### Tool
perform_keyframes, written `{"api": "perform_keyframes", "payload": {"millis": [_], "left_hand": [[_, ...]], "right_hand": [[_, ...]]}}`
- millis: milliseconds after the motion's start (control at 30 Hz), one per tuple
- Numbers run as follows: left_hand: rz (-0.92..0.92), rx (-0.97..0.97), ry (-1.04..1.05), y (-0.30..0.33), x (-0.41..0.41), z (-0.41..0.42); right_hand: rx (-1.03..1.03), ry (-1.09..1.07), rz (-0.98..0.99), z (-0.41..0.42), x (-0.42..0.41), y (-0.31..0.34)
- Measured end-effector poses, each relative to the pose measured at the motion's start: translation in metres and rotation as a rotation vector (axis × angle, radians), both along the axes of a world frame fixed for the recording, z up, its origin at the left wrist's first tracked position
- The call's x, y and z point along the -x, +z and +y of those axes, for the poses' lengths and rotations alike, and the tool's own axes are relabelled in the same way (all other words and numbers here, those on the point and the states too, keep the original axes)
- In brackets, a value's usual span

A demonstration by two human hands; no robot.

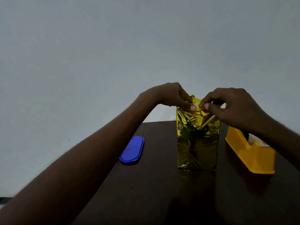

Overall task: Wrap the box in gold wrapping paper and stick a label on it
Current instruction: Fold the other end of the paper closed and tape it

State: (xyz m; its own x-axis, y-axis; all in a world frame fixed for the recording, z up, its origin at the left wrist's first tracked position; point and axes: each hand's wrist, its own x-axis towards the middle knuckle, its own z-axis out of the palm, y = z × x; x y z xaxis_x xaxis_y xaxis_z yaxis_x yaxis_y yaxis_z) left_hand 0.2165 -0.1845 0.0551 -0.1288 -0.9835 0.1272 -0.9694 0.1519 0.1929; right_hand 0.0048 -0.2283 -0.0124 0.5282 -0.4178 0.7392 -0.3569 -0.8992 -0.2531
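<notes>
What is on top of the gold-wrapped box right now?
Both hands: the left hand presses the folded gold paper down, and the right hand pinches a flap. The box itself is covered; no label shows.

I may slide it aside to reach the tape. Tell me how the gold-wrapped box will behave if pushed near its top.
The box stands upright on a narrow end, so a high push would probably tip it rather than slide it. Its foil looks glossy and crinkled, likely slippery. Both the left hand and right hand pinch the top folds, which may spring open.
</notes>
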Motion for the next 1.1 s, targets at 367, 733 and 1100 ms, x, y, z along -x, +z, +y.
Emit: {"api": "perform_keyframes", "payload": {"millis": [367, 733, 1100], "left_hand": [[0.024, -0.048, 0.012, -0.002, 0.0, 0.002], [0.02, -0.043, 0.014, -0.001, 0.002, -0.001], [0.139, -0.023, -0.016, -0.014, -0.003, 0.006]], "right_hand": [[0.028, 0.061, 0.137, -0.019, -0.004, 0.014], [-0.053, 0.077, 0.113, -0.021, -0.003, 0.002], [-0.269, 0.039, -0.303, -0.015, 0.002, -0.016]]}}
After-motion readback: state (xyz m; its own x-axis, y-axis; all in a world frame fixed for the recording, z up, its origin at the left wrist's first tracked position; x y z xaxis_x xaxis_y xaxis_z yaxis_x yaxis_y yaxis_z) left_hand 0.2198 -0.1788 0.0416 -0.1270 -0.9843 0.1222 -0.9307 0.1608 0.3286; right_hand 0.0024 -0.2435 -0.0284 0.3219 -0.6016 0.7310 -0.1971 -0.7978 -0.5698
